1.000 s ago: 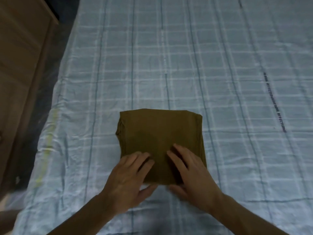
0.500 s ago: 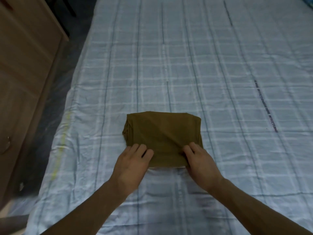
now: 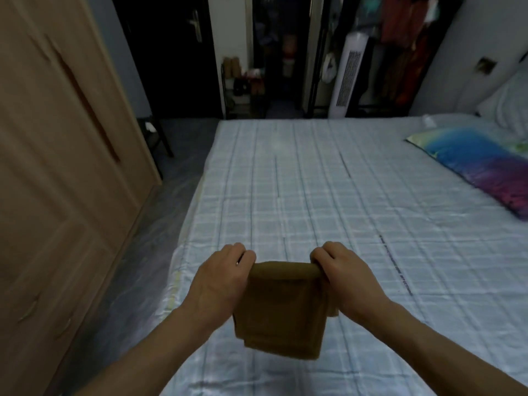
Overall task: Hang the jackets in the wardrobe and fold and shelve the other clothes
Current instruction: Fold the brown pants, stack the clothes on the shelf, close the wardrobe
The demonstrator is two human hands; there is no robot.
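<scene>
A folded olive-brown garment [image 3: 281,310] hangs in the air above the near edge of the bed [image 3: 314,195]. My left hand [image 3: 221,281] grips its upper left corner. My right hand [image 3: 343,278] grips its upper right corner. The lower part of the fold droops down between my forearms. A wooden wardrobe [image 3: 57,167] with its doors closed stands on the left, across a narrow strip of floor from the bed.
A colourful pillow [image 3: 480,167] and a pale pillow [image 3: 508,107] lie at the bed's right side. Beyond the bed stand a white tower fan [image 3: 347,75], hanging clothes [image 3: 405,47], a small rack [image 3: 243,81] and a dark door [image 3: 177,52].
Both hands took the folded garment by its near corners and lifted it off the bed. The view has swung up from the bedsheet to the room.
</scene>
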